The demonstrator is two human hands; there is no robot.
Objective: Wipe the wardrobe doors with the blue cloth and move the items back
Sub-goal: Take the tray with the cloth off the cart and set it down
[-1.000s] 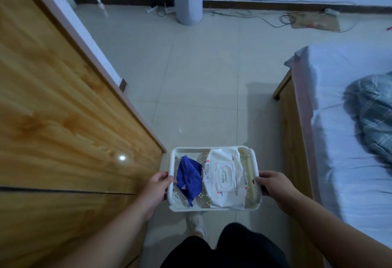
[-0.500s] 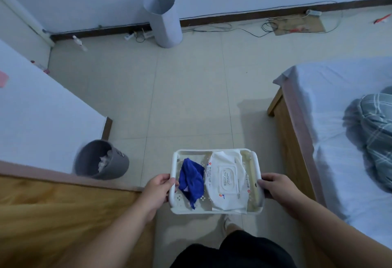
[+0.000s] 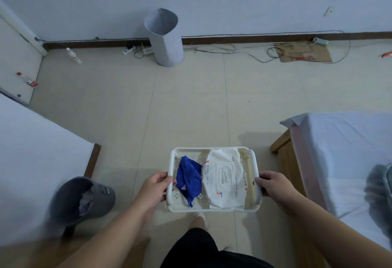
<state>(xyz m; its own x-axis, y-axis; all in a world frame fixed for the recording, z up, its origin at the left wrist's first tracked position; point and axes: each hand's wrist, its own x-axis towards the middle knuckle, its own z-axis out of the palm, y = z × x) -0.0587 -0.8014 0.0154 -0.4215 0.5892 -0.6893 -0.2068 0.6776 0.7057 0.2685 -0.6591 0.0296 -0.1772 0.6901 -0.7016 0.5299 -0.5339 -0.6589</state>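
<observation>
The blue cloth (image 3: 189,177) lies crumpled in the left half of the white basket (image 3: 212,150), with one tip reaching toward the near edge. It looks soft, light and limp. I judge it is best pinched at the bunched middle, where it will only unfold and not slip. A pack of wet wipes (image 3: 224,177) touches it and fills the right half. The left hand (image 3: 156,187) has its grip clenched on the left rim, and the right hand (image 3: 273,187) on the right rim. Together they hold the basket above the floor (image 3: 191,108), between a grey bin (image 3: 84,197) and the bed (image 3: 339,151).

grey bin (image 3: 84,199) blurred; print on wipes pack (image 3: 224,179) too small to read; bed (image 3: 347,149) cut off by right edge.
</observation>
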